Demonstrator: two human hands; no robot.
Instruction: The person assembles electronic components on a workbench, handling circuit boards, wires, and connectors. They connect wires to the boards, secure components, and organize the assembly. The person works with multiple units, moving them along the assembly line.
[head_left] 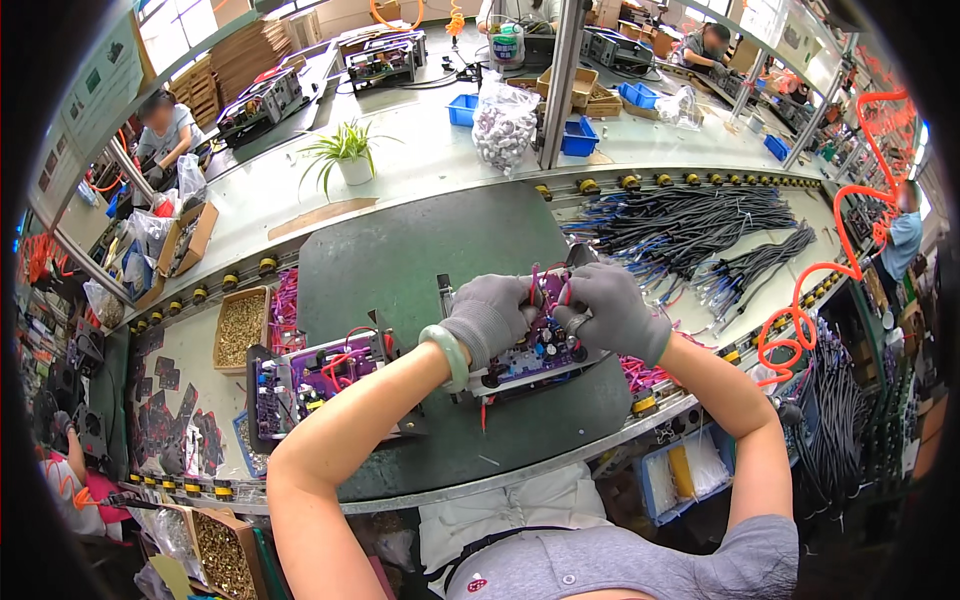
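Observation:
Both my hands wear grey knitted gloves and meet over a purple circuit board unit [545,362] with a metal base, which rests on the dark green mat [430,235]. My left hand [490,318] is closed, its fingertips pinching a red wire [535,281] at the board's far side. Close beside it, my right hand [612,312] is closed too, thumb and fingers pressed on a red wire near the same spot. The gloves hide the wire ends. To the left, a second purple board unit [325,385] with red wires lies under my left forearm.
A box of brass-coloured fasteners [241,330] and flat dark pieces [170,425] lie left. Bundled black cables [690,220] cover the right side. An orange coiled hose [795,320] hangs at right. Beyond stand a potted plant [350,165] and blue bins [578,138]; other people work farther off.

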